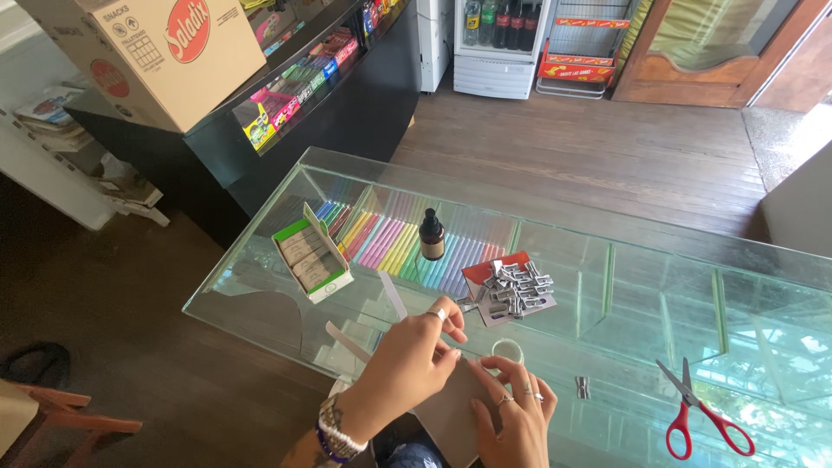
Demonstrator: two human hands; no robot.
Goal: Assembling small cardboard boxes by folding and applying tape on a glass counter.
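Nearest of all is the flat grey sheet of card or paper (pixel 451 416), plain and unprinted, lying at the near edge of the clear glass display counter (pixel 659 347) and running off the bottom of the view. Both hands are on it. The left hand (pixel 407 368), with a ring on one finger and a beaded bracelet and watch at the wrist, comes in from below with its wrist raised; its fingers are curled together and the thumb and forefinger tips pinch the sheet's upper edge. The right hand (pixel 516 420), with rings on two fingers, lies flatter, fingers partly bent and spread, fingertips pressing on the sheet's right side; whether it grips or merely rests I cannot tell.

Just beyond the fingertips stands a small round white cap or pot (pixel 507 350). Further back lies a red and grey card heaped with small silvery metal clips (pixel 511 290), and one stray clip (pixel 582 386) lies apart to the right. A small dark brown glass bottle with a black cap (pixel 432 236) stands upright behind them. To the left sits an open green and white cardboard box of small packets (pixel 314 256), with two pale strips of paper (pixel 392 295) near it. Red-handled scissors (pixel 702 412) lie shut at the far right. Rows of coloured packets (pixel 407 243) show under the glass.
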